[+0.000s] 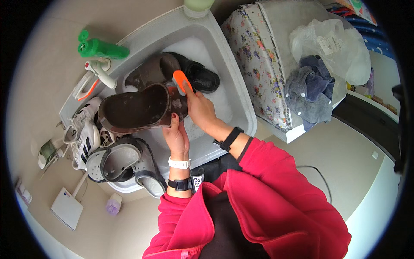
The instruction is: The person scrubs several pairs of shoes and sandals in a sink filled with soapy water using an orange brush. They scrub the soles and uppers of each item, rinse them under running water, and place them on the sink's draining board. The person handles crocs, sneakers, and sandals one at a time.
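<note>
My left hand [177,139] grips a dark brown clog [133,108] from below, near its toe, with the thumb up against its side. The clog is tilted over the grey sink [235,64], its opening facing me and pale wet marks on the toe. Wrapped round an orange-backed brush [180,78], my right hand [202,111] has it at the clog's toe; the bristles are mostly hidden. Behind, in foamy water, lie another brown clog [144,71] and a black shoe [204,78].
White sneakers [86,138] and grey clogs [110,162] crowd the sink's left side. A green bottle [103,48], a white-and-orange brush [85,85] and a white tap [101,71] sit along its far left edge. Right of it stands a floral-covered appliance [258,64] bearing denim cloth [310,88].
</note>
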{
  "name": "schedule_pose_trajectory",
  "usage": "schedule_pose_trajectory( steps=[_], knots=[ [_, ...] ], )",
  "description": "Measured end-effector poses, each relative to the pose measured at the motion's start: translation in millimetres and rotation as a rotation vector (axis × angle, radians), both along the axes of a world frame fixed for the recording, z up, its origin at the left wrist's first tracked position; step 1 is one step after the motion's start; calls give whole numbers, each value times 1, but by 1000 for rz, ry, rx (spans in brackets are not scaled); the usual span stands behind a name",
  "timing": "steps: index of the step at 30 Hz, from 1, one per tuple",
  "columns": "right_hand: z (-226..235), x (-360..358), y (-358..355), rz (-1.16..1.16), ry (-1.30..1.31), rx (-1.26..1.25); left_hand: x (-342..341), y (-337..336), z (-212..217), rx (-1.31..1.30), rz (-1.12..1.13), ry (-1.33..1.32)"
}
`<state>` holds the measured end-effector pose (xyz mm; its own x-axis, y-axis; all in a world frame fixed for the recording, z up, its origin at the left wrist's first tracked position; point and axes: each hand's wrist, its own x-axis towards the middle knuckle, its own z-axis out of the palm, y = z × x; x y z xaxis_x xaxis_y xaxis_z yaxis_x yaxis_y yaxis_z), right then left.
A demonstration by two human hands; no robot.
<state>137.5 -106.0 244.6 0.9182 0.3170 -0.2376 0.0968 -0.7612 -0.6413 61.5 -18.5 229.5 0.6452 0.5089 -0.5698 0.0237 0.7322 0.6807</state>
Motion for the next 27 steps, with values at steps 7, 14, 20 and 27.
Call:
schedule_pose_trajectory(
  steps=[7,14,20,27],
  knots=[
    [-31,-25,-25,21,177,-95,-10,1,-9,29,-26,36],
    [-76,-34,-73,-123,420,-209,-18,10,-40,3,28,-13],
    [-80,-50,-92,31,477,-60,-18,9,-65,-37,32,-11],
    [-147,-40,-86,55,519,-321,9,16,-87,8,1,-99]
  ],
)
